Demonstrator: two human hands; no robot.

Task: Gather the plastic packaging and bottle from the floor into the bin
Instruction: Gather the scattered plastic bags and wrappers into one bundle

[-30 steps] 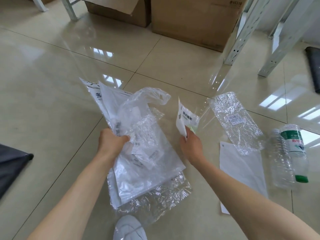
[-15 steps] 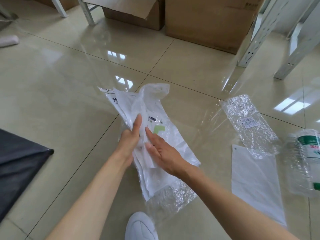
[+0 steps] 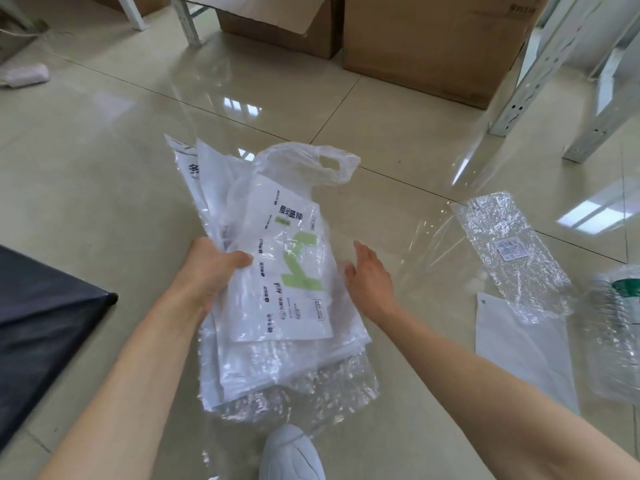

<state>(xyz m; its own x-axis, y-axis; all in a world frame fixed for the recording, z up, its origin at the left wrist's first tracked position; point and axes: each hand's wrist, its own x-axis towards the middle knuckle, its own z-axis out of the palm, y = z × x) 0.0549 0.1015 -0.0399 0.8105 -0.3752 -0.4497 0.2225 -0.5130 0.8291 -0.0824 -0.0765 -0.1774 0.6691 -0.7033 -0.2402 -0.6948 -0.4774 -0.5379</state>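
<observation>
A pale shoe (image 3: 292,453) is seen nearest, at the bottom edge, just below the bundle of plastic packaging (image 3: 277,289). The bundle is held above the floor (image 3: 86,150) by the left hand (image 3: 211,271), whose fingers (image 3: 239,258) are clamped on its left edge; a white pouch with green marks lies on top of it, and bubble wrap hangs out underneath. Just right of the bundle, the right hand (image 3: 369,275) is held open, fingers apart, with nothing gripped; whether it touches the plastic cannot be told. Left of the bundle, a black bin bag (image 3: 41,327) is seen at the frame edge. Well to the right of the bundle, a white sheet (image 3: 519,348) and a clear bubble-wrap bag (image 3: 509,251) lie on the floor, with the clear plastic bottle (image 3: 620,337) beside them at the right edge. Beyond the bundle, cardboard boxes (image 3: 429,46) and white metal rack legs (image 3: 519,84) are seen against the far side.
</observation>
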